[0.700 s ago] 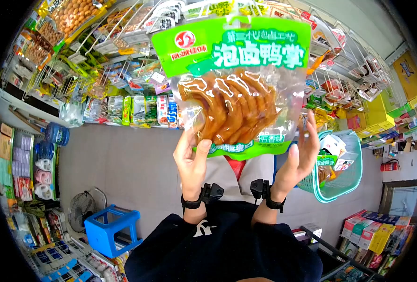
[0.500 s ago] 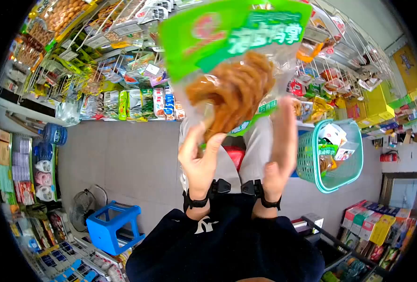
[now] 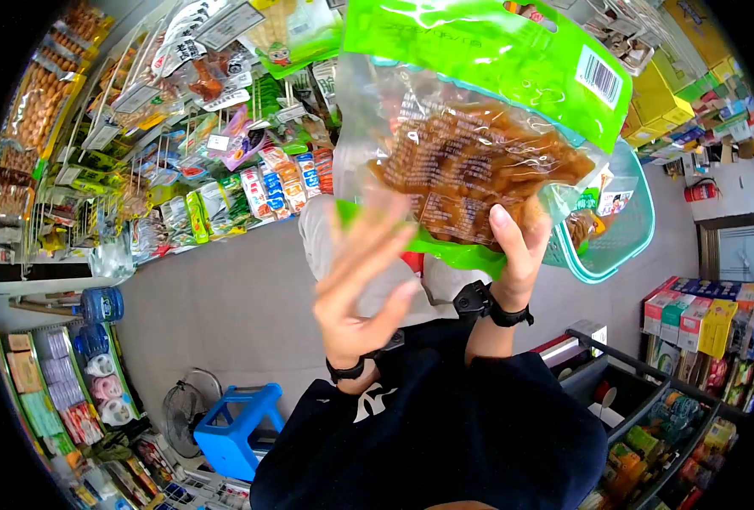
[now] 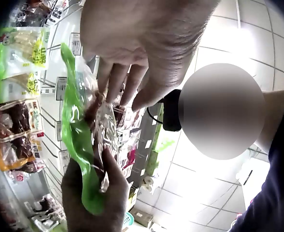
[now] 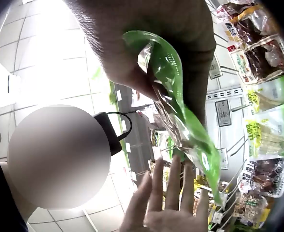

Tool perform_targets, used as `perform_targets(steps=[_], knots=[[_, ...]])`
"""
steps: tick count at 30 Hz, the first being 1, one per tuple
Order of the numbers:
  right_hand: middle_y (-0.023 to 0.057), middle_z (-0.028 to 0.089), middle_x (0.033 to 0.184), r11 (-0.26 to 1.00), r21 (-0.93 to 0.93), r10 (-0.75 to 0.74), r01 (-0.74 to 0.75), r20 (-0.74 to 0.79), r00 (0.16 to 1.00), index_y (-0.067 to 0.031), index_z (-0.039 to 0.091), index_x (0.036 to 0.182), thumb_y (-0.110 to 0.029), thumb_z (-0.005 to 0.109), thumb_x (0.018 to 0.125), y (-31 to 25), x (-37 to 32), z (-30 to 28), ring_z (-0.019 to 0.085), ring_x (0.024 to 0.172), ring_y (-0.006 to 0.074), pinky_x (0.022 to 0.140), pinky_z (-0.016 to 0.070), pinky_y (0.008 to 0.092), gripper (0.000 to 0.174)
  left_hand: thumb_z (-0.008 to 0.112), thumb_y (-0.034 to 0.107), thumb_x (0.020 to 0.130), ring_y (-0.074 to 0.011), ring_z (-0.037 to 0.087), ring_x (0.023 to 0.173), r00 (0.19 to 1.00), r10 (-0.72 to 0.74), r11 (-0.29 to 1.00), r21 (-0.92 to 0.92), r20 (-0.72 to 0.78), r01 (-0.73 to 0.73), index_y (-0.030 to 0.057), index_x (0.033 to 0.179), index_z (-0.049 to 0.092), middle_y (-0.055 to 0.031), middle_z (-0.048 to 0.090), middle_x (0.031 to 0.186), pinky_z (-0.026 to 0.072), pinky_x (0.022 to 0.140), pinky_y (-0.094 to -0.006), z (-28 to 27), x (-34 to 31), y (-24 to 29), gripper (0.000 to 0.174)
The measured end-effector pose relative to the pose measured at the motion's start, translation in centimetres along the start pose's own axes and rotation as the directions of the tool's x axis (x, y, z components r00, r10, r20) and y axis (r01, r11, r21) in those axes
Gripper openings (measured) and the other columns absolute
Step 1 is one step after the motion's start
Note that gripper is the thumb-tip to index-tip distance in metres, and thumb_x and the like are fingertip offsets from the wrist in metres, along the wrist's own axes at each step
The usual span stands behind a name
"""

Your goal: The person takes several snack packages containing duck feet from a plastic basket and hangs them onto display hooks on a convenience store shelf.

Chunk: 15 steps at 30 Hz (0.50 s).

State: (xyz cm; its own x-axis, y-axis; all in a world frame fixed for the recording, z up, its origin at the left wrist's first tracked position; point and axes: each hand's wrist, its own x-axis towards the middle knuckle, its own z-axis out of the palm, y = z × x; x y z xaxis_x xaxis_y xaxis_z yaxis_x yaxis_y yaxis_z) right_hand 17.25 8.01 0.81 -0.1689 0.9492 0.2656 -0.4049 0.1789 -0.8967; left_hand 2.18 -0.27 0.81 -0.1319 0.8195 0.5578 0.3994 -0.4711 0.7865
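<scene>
A clear bag of braised duck feet (image 3: 470,161) with bright green bands hangs upright before me in the head view. Its printed back, with a barcode at upper right, faces me. My right hand (image 3: 519,251) grips the bag's lower right edge, thumb across the near side. At the lower left, my left hand (image 3: 355,302) is spread and blurred, fingertips overlapping the bag's corner. The left wrist view shows the bag (image 4: 79,140) edge-on, pinched by the right hand (image 4: 96,200). In the right wrist view the left hand (image 5: 168,212) has straight, separated fingers.
A turquoise basket (image 3: 644,229) holding several packages stands on the right, partly behind the bag. Racks of packaged snacks (image 3: 207,204) line the far side. A blue stool (image 3: 239,429) and a fan (image 3: 183,412) are at lower left, a drawer-like dark rack (image 3: 649,395) at lower right.
The bag has turned from its front to its back and shifted right. The left hand has let go, and the right hand, straight-fingered before, now grips it. The view has turned slightly.
</scene>
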Motion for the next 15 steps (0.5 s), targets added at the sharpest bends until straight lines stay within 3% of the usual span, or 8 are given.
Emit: perform_targets(steps=[1,3,4,6,10,12,13,15], knots=[[0.0082,0.054,0.101,1.0,-0.002,-0.008,0.008,0.004,1.0,0.0051,0.048,0.108,-0.007,0.055,0.077,0.0,0.0,-0.4,0.05,0.091,0.0145,0.083,0.0369,0.0256,0.033,0.06,0.006,0.068,-0.033,0.027,0.124,1.0,-0.003,1.0,-0.001,0.005,0.003,-0.0015,0.111,0.053,-0.0194,0.041,0.125,0.0038,0.101,-0.0509,-0.1,0.1,-0.5,0.045],[0.0093,0.054,0.102,0.999,0.031,-0.009,0.01,-0.037,0.999,0.0061,0.048,0.108,-0.009,0.056,0.076,0.2,-0.1,-0.6,0.05,0.092,0.0154,0.084,0.0363,0.0264,0.036,0.055,0.006,0.069,-0.0336,0.024,0.125,0.945,0.142,0.971,0.227,-0.294,-0.075,-0.0079,0.116,0.044,-0.0256,0.035,0.127,0.0073,0.103,-0.0467,-0.2,0.7,-1.3,0.051],[0.0093,0.054,0.102,0.999,0.037,-0.003,0.004,-0.038,0.999,0.0061,0.048,0.108,-0.009,0.056,0.076,0.3,-0.1,-0.7,0.05,0.092,0.0154,0.084,0.0363,0.0264,0.036,0.054,0.006,0.07,-0.0323,0.021,0.127,0.939,0.087,0.981,0.19,-0.331,-0.024,-0.0087,0.119,0.039,-0.0239,0.029,0.132,0.0107,0.103,-0.0419,-0.2,0.8,-1.3,0.054],[0.0098,0.054,0.103,0.997,0.071,-0.029,0.034,-0.074,0.997,0.0069,0.048,0.108,-0.009,0.057,0.075,0.4,-0.1,-1.1,0.05,0.094,0.0163,0.086,0.0353,0.0273,0.038,0.06,0.004,0.068,-0.0321,0.033,0.121,0.899,-0.025,0.999,-0.033,-0.438,0.012,-0.0071,0.115,0.045,-0.0227,0.035,0.128,0.0173,0.101,-0.0416,0.2,1.3,-1.4,0.051],[0.0109,0.053,0.105,0.999,0.048,-0.016,0.016,0.003,1.0,0.0073,0.047,0.109,-0.009,0.057,0.074,0.5,0.0,-1.9,0.049,0.096,0.0173,0.087,0.0347,0.0279,0.04,0.061,0.002,0.069,-0.0271,0.045,0.111,0.893,-0.226,0.961,-0.238,-0.388,0.14,-0.0076,0.115,0.045,-0.0209,0.043,0.122,0.0289,0.096,-0.0358,0.4,0.0,-1.4,0.049],[0.0109,0.053,0.105,0.999,0.051,-0.017,0.016,0.011,1.0,0.0074,0.046,0.109,-0.009,0.057,0.074,0.6,0.1,-2.1,0.049,0.096,0.0174,0.087,0.0348,0.0279,0.04,0.061,-0.002,0.071,-0.0198,0.055,0.096,0.874,-0.401,0.904,-0.273,-0.276,0.329,-0.0075,0.108,0.05,-0.0177,0.054,0.11,0.0382,0.086,-0.0299,0.0,-1.0,-1.8,0.039],[0.011,0.053,0.105,0.998,0.053,-0.019,0.018,0.019,1.0,0.0075,0.046,0.109,-0.009,0.057,0.074,0.7,0.1,-2.2,0.049,0.096,0.0175,0.087,0.0348,0.0278,0.04,0.061,-0.002,0.071,-0.0198,0.055,0.096,0.873,-0.402,0.904,-0.273,-0.276,0.33,-0.0075,0.108,0.05,-0.0177,0.054,0.11,0.0382,0.086,-0.0299,0.0,-1.1,-1.7,0.039],[0.0109,0.053,0.104,0.999,0.042,-0.008,0.008,0.011,1.0,0.0076,0.046,0.109,-0.009,0.056,0.074,0.7,0.2,-2.3,0.049,0.095,0.0173,0.087,0.0349,0.0277,0.04,0.06,-0.005,0.072,-0.0145,0.057,0.084,0.895,-0.358,0.927,-0.214,-0.267,0.307,-0.0074,0.098,0.054,-0.0141,0.061,0.094,0.0428,0.076,-0.0243,0.1,-1.0,-1.6,0.027]])
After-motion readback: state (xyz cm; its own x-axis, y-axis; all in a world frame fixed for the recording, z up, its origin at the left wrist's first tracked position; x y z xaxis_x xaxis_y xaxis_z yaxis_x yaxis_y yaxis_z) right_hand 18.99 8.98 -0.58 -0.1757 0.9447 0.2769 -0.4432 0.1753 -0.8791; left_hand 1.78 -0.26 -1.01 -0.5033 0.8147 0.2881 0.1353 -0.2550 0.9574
